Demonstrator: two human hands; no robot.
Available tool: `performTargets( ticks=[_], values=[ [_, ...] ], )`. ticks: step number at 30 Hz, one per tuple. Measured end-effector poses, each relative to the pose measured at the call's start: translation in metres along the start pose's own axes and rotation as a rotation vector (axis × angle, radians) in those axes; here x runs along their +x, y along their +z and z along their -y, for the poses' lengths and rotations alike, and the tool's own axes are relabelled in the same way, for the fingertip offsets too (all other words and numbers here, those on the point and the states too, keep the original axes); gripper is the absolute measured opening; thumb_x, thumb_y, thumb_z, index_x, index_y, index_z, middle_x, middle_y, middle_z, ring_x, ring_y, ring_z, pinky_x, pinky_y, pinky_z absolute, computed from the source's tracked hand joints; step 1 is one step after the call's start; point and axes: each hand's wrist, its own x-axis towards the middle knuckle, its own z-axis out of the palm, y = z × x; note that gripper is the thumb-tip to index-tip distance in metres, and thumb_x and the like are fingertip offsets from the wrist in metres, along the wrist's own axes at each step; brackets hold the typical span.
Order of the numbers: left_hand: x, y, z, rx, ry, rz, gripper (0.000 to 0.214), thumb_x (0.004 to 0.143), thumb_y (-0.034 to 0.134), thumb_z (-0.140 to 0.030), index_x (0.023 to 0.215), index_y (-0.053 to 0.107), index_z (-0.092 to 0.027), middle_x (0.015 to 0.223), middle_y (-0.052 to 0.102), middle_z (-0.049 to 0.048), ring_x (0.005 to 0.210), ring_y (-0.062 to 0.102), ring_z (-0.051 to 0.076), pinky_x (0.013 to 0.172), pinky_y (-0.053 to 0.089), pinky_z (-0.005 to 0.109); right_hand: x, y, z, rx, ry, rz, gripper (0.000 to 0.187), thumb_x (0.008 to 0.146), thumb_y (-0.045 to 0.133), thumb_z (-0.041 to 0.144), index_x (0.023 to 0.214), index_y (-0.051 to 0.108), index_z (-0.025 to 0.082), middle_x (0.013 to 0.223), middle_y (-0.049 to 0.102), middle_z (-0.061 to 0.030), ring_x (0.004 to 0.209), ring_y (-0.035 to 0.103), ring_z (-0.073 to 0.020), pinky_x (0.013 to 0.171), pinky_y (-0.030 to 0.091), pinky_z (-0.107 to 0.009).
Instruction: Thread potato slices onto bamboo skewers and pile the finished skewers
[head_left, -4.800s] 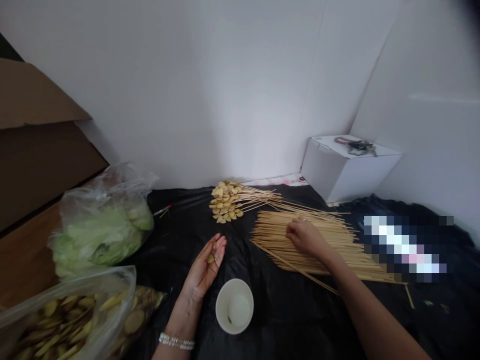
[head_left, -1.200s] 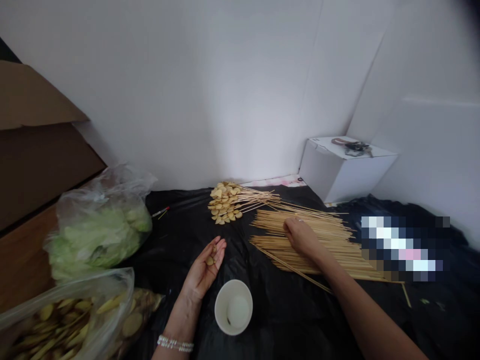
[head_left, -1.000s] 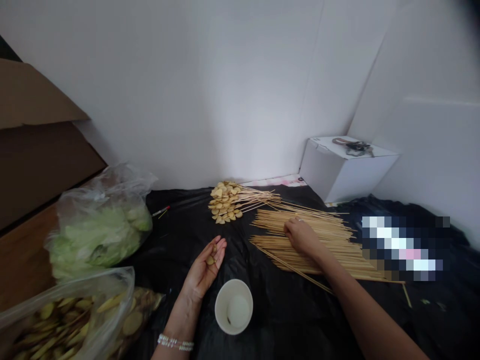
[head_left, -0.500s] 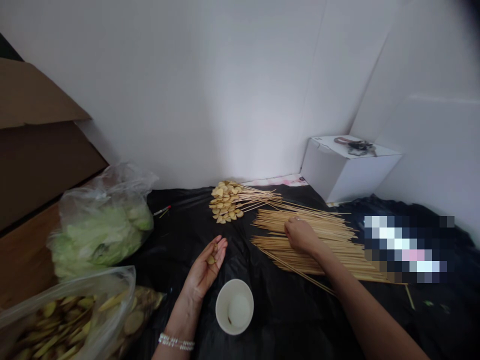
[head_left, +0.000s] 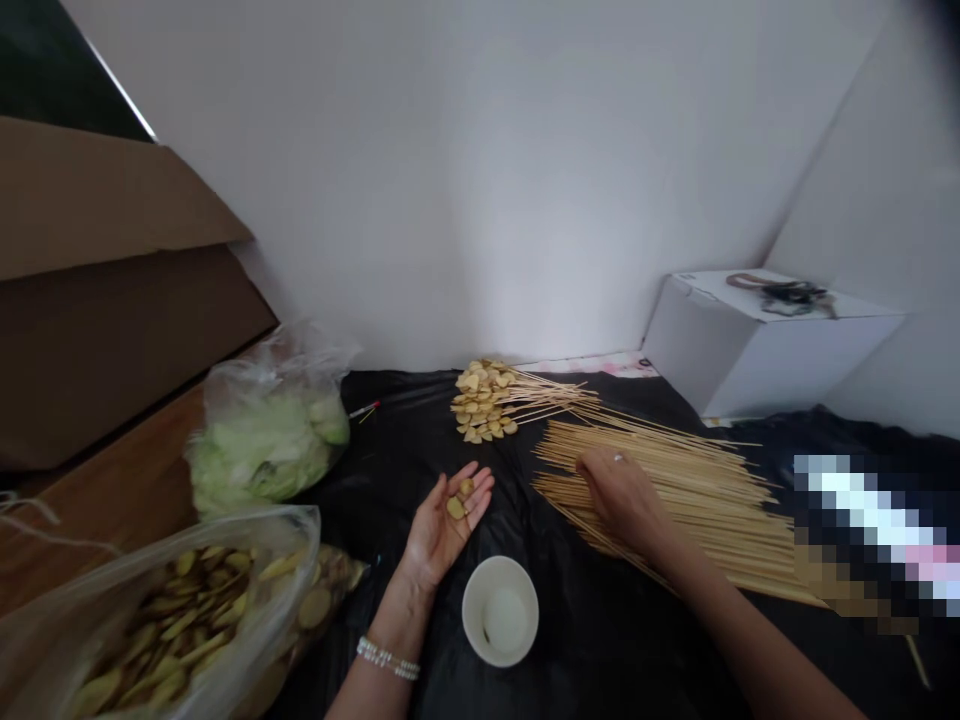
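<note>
My left hand (head_left: pixel 442 530) is palm up, fingers loosely extended, with a few potato slices (head_left: pixel 456 507) resting on the palm and fingers. Just below and right of it stands a white cup (head_left: pixel 500 612) with a small dark mark inside. Over the left ends of a wide layer of bamboo skewers (head_left: pixel 697 510), my right hand (head_left: pixel 619 495) has its fingers curled down; its fingertips are hidden, so I cannot see what they pinch. Farther back lies a bunch of skewered potato slices (head_left: pixel 484 400), the sticks pointing right.
At left are an open plastic bag of potato slices (head_left: pixel 184 630) and a tied clear bag of pale green vegetable (head_left: pixel 262 450). A cardboard box (head_left: pixel 112 340) stands behind them. A white box (head_left: pixel 720 340) sits at back right. Black plastic sheeting (head_left: pixel 600 640) covers the surface.
The view has swung left, so everything sits farther right. My left fingers have unfolded, showing more of the slices. My right hand has shifted slightly toward the skewers' left ends.
</note>
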Motion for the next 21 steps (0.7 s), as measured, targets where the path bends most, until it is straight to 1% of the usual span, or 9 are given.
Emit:
performTargets(
  ticks=[2, 3, 6, 8, 12, 14, 16, 18, 21],
  values=[
    [-0.001, 0.001, 0.001, -0.006, -0.004, 0.016, 0.044, 0.091, 0.041, -0.022, 0.131, 0.046, -0.004, 0.129, 0.054, 0.022, 0.119, 0.052, 0.028, 0.095, 0.046, 0.036, -0.004, 0.004, 0.01, 0.019, -0.034, -0.001, 0.022, 0.089, 0.037, 0.012, 0.092, 0.057, 0.018, 0.085, 0.06, -0.0074, 0.078, 0.051, -0.0191, 0.071, 0.031, -0.029],
    [-0.001, 0.001, 0.001, -0.007, -0.005, 0.019, 0.043, 0.09, 0.042, -0.02, 0.129, 0.047, -0.003, 0.13, 0.053, 0.022, 0.12, 0.05, 0.028, 0.097, 0.045, 0.036, -0.005, 0.006, 0.014, 0.02, -0.048, 0.009, 0.024, 0.088, 0.037, 0.012, 0.099, 0.057, 0.018, 0.089, 0.061, -0.0076, 0.076, 0.052, -0.0184, 0.069, 0.031, -0.028],
    [0.0, -0.001, 0.003, -0.001, 0.002, 0.016, 0.039, 0.087, 0.045, -0.012, 0.124, 0.052, -0.001, 0.13, 0.053, 0.0224, 0.122, 0.048, 0.028, 0.099, 0.043, 0.035, -0.01, 0.012, 0.022, 0.01, -0.1, 0.034, 0.036, 0.085, 0.04, 0.008, 0.117, 0.053, 0.018, 0.097, 0.062, -0.0076, 0.074, 0.054, -0.0166, 0.064, 0.033, -0.027],
    [0.001, -0.002, 0.004, 0.0, 0.014, 0.023, 0.036, 0.085, 0.047, -0.01, 0.119, 0.056, 0.0, 0.127, 0.055, 0.0226, 0.122, 0.048, 0.027, 0.101, 0.041, 0.034, -0.012, 0.014, 0.026, 0.007, -0.145, 0.026, 0.039, 0.083, 0.041, 0.007, 0.118, 0.053, 0.019, 0.096, 0.062, -0.0069, 0.074, 0.055, -0.0163, 0.064, 0.035, -0.026],
    [0.0, -0.003, 0.006, 0.023, 0.042, 0.048, 0.029, 0.08, 0.052, -0.003, 0.106, 0.063, 0.0, 0.121, 0.06, 0.0203, 0.119, 0.051, 0.027, 0.103, 0.039, 0.033, -0.012, 0.018, 0.028, 0.03, -0.23, -0.041, 0.035, 0.082, 0.043, 0.005, 0.112, 0.056, 0.018, 0.093, 0.061, -0.0066, 0.077, 0.054, -0.0164, 0.065, 0.037, -0.026],
    [0.0, -0.003, 0.007, 0.045, 0.056, 0.044, 0.033, 0.075, 0.052, 0.004, 0.104, 0.064, -0.002, 0.12, 0.062, 0.0171, 0.117, 0.054, 0.025, 0.102, 0.04, 0.033, -0.013, 0.02, 0.028, 0.045, -0.252, -0.052, 0.034, 0.082, 0.044, 0.004, 0.111, 0.057, 0.017, 0.093, 0.061, -0.0068, 0.078, 0.054, -0.0164, 0.066, 0.038, -0.026],
    [0.0, -0.003, 0.007, 0.052, 0.059, 0.033, 0.042, 0.069, 0.05, 0.01, 0.106, 0.065, -0.005, 0.118, 0.064, 0.0142, 0.113, 0.056, 0.023, 0.1, 0.042, 0.031, -0.014, 0.023, 0.03, 0.055, -0.268, -0.042, 0.034, 0.082, 0.043, 0.004, 0.11, 0.057, 0.017, 0.092, 0.061, -0.0067, 0.077, 0.054, -0.016, 0.065, 0.038, -0.026],
    [-0.001, -0.003, 0.007, 0.038, 0.05, 0.01, 0.045, 0.068, 0.05, 0.011, 0.106, 0.065, -0.007, 0.113, 0.065, 0.0131, 0.106, 0.061, 0.02, 0.093, 0.047, 0.028, -0.016, 0.026, 0.033, 0.057, -0.291, -0.028, 0.034, 0.081, 0.043, 0.003, 0.108, 0.058, 0.017, 0.09, 0.061, -0.0063, 0.074, 0.054, -0.0158, 0.064, 0.038, -0.026],
    [-0.002, -0.002, 0.003, -0.031, 0.001, -0.025, 0.031, 0.077, 0.053, -0.001, 0.105, 0.064, -0.007, 0.098, 0.068, 0.012, 0.081, 0.065, 0.013, 0.071, 0.052, 0.02, -0.019, 0.031, 0.038, 0.046, -0.337, 0.006, 0.034, 0.078, 0.045, 0.003, 0.106, 0.06, 0.017, 0.085, 0.06, -0.0054, 0.07, 0.054, -0.016, 0.061, 0.037, -0.027]
  ],
)
